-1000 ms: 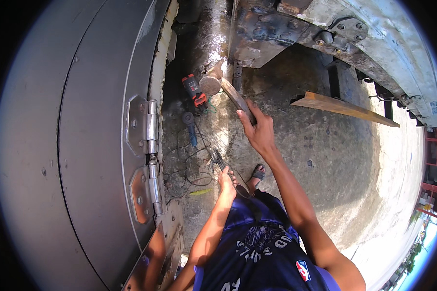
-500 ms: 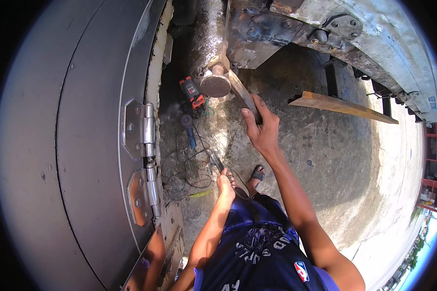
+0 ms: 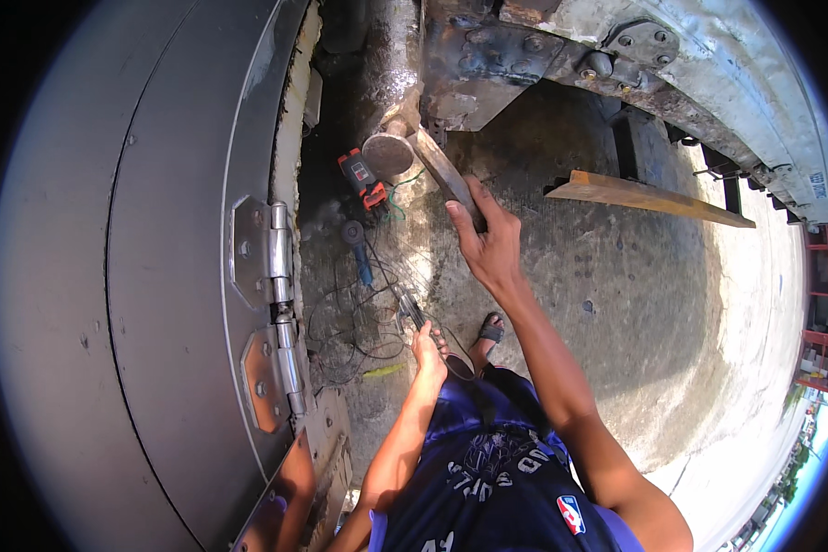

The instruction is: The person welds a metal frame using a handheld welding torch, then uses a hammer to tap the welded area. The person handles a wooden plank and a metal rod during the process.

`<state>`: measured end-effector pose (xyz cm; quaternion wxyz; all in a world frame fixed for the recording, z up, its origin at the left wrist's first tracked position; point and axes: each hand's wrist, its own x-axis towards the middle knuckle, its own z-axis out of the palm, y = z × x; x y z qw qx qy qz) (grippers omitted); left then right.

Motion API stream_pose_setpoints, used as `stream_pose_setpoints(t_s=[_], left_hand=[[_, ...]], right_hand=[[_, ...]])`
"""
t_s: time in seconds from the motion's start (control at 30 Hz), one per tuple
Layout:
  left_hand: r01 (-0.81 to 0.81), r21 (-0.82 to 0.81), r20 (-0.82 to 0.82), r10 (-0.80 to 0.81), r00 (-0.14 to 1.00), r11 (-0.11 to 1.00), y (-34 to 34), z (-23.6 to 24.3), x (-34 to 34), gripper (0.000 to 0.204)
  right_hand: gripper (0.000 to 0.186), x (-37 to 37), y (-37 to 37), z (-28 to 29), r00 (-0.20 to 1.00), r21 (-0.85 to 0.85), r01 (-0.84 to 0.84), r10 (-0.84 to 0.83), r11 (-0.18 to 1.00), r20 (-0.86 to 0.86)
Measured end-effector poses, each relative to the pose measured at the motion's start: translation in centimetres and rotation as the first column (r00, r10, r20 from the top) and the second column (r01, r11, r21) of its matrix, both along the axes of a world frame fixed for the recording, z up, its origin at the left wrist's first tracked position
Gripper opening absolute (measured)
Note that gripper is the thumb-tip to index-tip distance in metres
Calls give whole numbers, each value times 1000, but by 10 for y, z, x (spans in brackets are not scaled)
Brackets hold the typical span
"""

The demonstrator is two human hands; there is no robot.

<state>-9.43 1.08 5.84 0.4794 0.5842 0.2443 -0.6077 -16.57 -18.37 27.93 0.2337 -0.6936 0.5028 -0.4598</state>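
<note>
A hammer (image 3: 388, 154) with a round, worn face is in my right hand (image 3: 493, 237), whose fingers are wrapped round the end of its flat handle. Its head is at the lower end of a scuffed metal tube (image 3: 393, 55); whether they touch I cannot tell. Lower down, my left hand (image 3: 429, 350) is closed round a slim metal tool (image 3: 410, 306), which looks like a welding electrode holder. A dark cable loops beside that hand. The left palm hides the tool's lower end.
Left stands a grey panel (image 3: 175, 276) with steel hinges (image 3: 281, 253). On the concrete lie a red-and-black machine (image 3: 362, 178), a blue angle grinder (image 3: 357, 248) and tangled cables (image 3: 340, 345). A rusty beam (image 3: 649, 198) juts in at right, below a bolted vehicle frame (image 3: 607, 69).
My right hand and the hammer have moved slightly left and up, with the hammer's face shifting left from its earlier place. The left hand has stayed almost still with its tool.
</note>
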Motion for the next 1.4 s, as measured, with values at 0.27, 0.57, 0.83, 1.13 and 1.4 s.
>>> stream_pose_setpoints(t_s=[0.27,0.57,0.83,1.13,1.4], left_hand=[[3,-1,-1,-3,1000,1000,1,2,-1,17],[10,-4,-8,-10,1000,1000,2,3,1,16],[44,14,10,-44,999,999,1,12,0,16],[29,-25,2,-29,1000,999,4,2,-1,18],[40,-1,-27,-40,999,999,2,-5,1,15]], right_hand=[[49,1,0,11,1000,144,19,-22,989,19],[44,-7,-3,1,999,-29,42,-41,999,32],[48,-7,-5,12,1000,78,-6,4,997,24],[48,-7,2,20,999,68,-3,0,998,51],[45,-14,-2,13,1000,18,-5,5,1000,18]])
